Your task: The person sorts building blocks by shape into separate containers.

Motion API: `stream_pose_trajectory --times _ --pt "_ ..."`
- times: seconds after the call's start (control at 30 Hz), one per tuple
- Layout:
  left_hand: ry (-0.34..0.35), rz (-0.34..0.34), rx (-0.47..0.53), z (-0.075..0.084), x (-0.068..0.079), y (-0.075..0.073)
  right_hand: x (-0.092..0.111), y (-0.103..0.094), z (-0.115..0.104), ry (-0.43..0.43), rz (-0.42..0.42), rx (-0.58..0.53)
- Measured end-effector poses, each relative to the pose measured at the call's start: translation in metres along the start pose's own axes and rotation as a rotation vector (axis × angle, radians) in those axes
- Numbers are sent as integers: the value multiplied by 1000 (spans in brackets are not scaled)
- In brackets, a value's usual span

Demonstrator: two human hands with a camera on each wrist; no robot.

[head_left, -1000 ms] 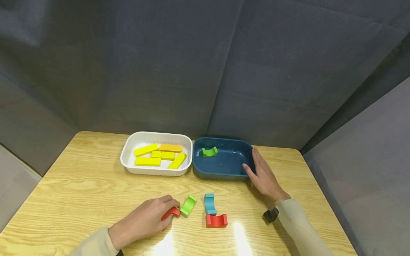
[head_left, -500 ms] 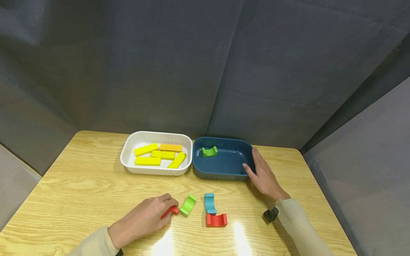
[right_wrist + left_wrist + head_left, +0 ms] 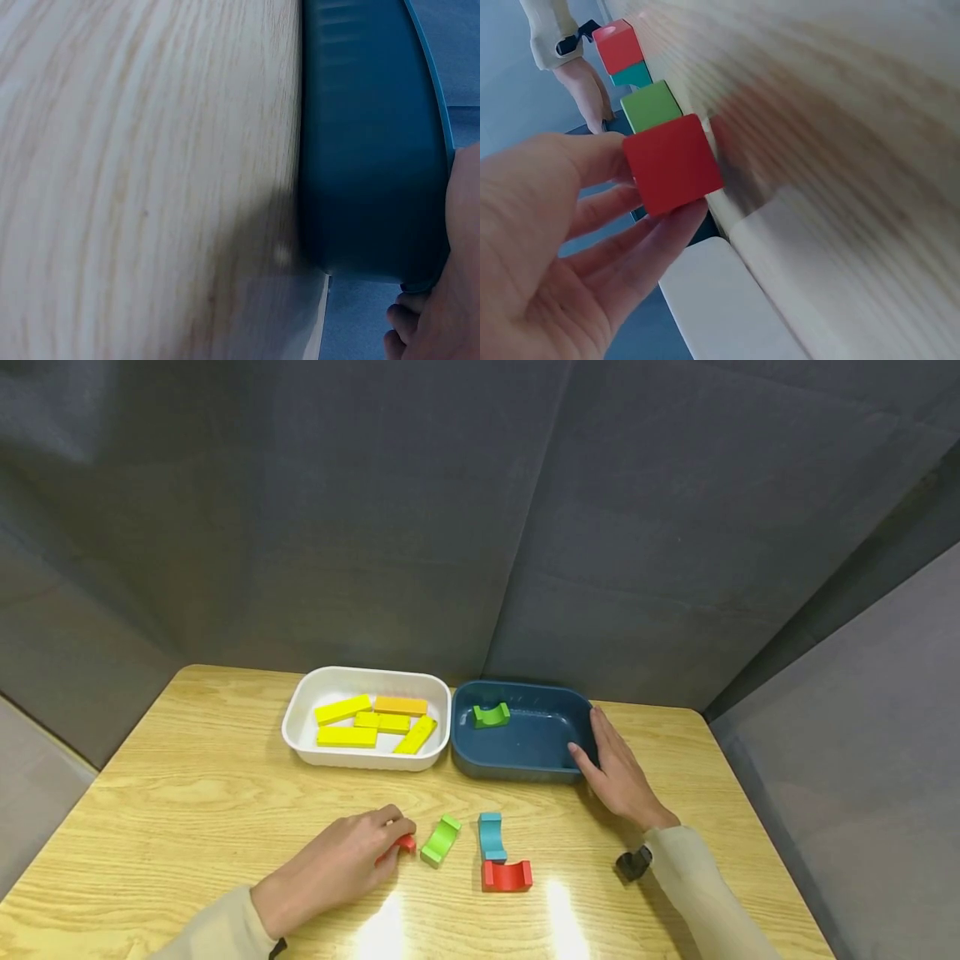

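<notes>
My left hand pinches a red arch block between thumb and fingertips, low over the table. Its square end face shows as a red arch block in the left wrist view; most of it is hidden by the hand in the head view. Just right of it lies a light green arch block. My right hand holds the right end of a dark blue box, thumb over the rim and fingers along the outside. A green arch block lies inside that box.
A white box with several yellow bars and an orange bar stands left of the blue box. A blue arch block and another red arch block touch on the table. A dark cloth wall rises behind.
My left hand has drawn slightly left, away from the light green block, with the red arch block, less of which now shows. The right hand and both boxes have stayed put.
</notes>
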State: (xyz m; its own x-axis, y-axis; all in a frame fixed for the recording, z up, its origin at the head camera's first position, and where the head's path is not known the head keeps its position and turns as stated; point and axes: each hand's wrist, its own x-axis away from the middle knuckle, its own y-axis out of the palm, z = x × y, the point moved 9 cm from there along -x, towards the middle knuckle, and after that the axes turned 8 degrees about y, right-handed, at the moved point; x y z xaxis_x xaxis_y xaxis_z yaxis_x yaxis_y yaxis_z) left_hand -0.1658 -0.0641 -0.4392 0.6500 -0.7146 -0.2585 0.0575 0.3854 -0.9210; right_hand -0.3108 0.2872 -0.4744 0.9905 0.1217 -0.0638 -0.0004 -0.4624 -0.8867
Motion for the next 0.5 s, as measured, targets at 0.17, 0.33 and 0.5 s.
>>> stream_pose_trajectory --times 0.17,0.33,0.5 --pt "36 40 -37 1 -1 -4 0 0 0 1 -2 -1" --pt "61 57 -64 2 -2 -6 0 -1 -1 -1 -2 -4" --pt "70 60 -74 3 -6 -12 0 -1 -1 -1 -1 -2"
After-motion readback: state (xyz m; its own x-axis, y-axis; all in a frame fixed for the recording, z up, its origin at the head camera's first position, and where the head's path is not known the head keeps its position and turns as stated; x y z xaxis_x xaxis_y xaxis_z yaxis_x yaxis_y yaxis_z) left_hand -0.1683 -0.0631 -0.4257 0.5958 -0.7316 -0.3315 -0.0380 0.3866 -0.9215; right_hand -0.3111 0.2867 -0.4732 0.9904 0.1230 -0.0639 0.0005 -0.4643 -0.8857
